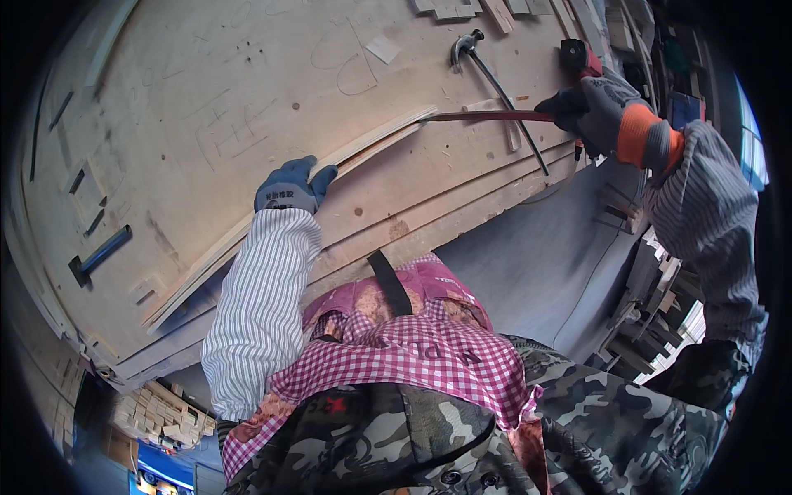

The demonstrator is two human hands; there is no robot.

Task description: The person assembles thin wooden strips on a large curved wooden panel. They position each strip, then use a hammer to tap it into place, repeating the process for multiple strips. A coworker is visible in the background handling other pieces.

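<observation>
My left hand (pixel 290 183), in a blue and grey glove, presses down on a long pale wooden strip (pixel 363 153) that lies slantwise along the near side of the wooden worktable (pixel 272 82). Its thumb is apart from the fingers. At the right, my right hand (pixel 590 107), in a grey glove with an orange cuff, closes on a long thin red strip (pixel 491 116). The red strip's far end meets the wooden strip's right end. A red and black tool (pixel 582 58) sits just beyond the right hand, partly hidden by it. A claw hammer (pixel 495 82) lies under the red strip.
A blue-handled tool (pixel 101 256) and a small wooden frame (pixel 86 195) lie at the left. Wood blocks (pixel 448 8) sit along the far edge. Stacked wood pieces (pixel 165 417) stand below the table at lower left. The table's near edge (pixel 462 227) runs beside my apron.
</observation>
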